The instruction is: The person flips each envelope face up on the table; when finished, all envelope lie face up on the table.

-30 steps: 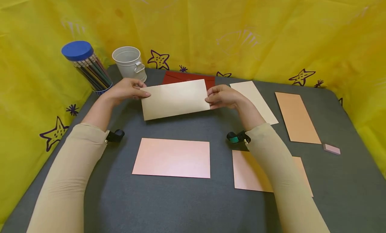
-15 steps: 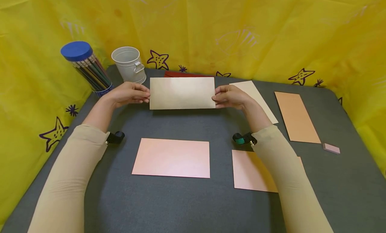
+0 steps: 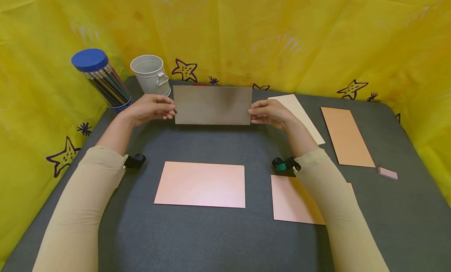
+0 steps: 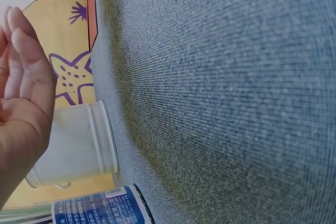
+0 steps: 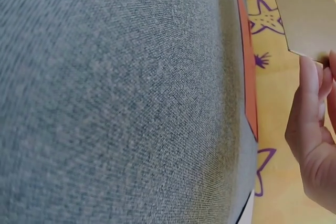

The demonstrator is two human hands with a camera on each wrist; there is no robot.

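A plain, cream envelope is held up over the far part of the table, its broad side facing the head camera and in shadow. My left hand pinches its left edge between thumb and fingers. At the opposite short edge, the thumb and fingertips of my right hand do the same. In the right wrist view one corner of the envelope reaches the fingertips. Behind it, a red envelope is mostly hidden in the head view; its long side shows in the right wrist view.
A pink envelope lies before me, and another pink one is partly under my right forearm. To the right lie a cream one, an orange one and an eraser. A pencil tub and white metal bucket stand back left.
Both hands have levelled the cream envelope, then tilted it more upright, so its face has turned from bright to shaded. It covers more of the red envelope. The right hand shifted slightly right.
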